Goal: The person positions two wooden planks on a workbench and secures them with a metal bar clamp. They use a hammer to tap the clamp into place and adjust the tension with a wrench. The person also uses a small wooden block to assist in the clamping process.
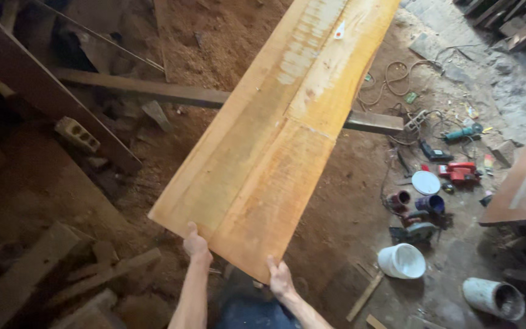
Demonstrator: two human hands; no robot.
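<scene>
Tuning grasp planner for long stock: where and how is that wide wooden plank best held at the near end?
Grip the wide wooden plank at its near cut end, one hand near each corner, coming from below at the holder's side. The board is long, broad and flat, so wide-spaced holds probably resist twisting best. The left hand and right hand do this now, fingers hidden under the end.

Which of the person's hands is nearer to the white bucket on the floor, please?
The right hand. It grips the near end of the wide plank, on the side toward the white bucket. The left hand grips the same end farther from the bucket.
</scene>
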